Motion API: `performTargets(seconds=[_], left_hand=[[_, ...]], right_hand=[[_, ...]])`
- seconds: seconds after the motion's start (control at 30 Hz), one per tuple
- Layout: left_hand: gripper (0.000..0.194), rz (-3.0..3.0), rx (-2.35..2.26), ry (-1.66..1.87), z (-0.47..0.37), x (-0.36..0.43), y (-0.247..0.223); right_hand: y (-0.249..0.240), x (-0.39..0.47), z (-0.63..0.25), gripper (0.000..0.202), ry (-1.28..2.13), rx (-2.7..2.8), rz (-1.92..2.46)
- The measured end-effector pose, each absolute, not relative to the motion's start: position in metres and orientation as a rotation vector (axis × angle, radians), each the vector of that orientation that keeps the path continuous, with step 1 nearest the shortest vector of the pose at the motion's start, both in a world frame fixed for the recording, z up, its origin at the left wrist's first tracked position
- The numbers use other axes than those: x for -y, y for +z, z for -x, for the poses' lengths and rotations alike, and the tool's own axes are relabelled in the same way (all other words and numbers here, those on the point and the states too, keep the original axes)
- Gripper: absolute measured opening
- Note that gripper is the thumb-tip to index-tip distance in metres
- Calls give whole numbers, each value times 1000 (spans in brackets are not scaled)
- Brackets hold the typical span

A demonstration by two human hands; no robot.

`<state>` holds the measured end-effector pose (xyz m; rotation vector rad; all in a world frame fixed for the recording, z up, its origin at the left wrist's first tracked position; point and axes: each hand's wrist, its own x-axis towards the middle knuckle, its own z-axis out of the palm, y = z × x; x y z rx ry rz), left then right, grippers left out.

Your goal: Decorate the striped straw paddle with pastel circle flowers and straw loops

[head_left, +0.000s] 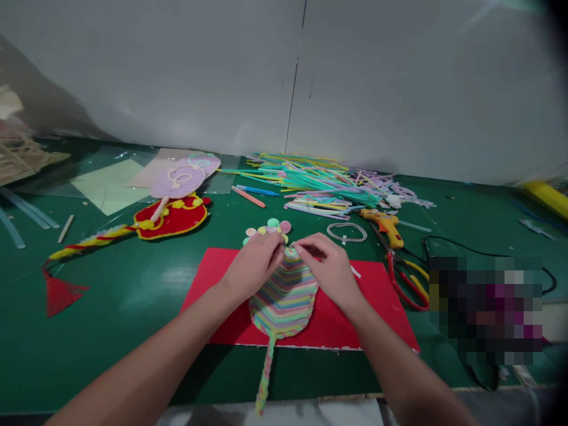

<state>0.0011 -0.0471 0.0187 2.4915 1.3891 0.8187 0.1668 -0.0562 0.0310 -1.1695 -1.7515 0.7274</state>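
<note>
A striped pastel fan [286,302] of fuzzy pipe cleaners lies on a red sheet [355,313], its twisted handle [266,378] pointing toward me over the table's front edge. My left hand [260,257] is closed in a pinch at the fan's top edge. From the other side my right hand [326,263] pinches the same edge, the two sets of fingertips close together. A small pale coil [291,252] shows between them; whether it is part of the fan I cannot tell. Just beyond my left hand sits a cluster of small pastel discs [274,223], partly hidden by it.
Pastel pipe cleaners [310,183] are heaped at the back. Right of the sheet lie a yellow glue gun [385,228], red-handled pliers [394,284] and a blurred-out patch [486,310]. A red fan [173,222] and a purple fan [181,177] lie left.
</note>
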Motion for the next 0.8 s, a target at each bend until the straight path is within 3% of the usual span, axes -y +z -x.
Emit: performTargets(seconds=[0.4,0.8], left_hand=[[20,-2694,-1340,674,-4,48,23],[13,-2877,-1351,633,-3,48,24]], right_hand=[[26,56,-167,13,576,1857,1133],[27,57,-164,14,584,1901,1128]])
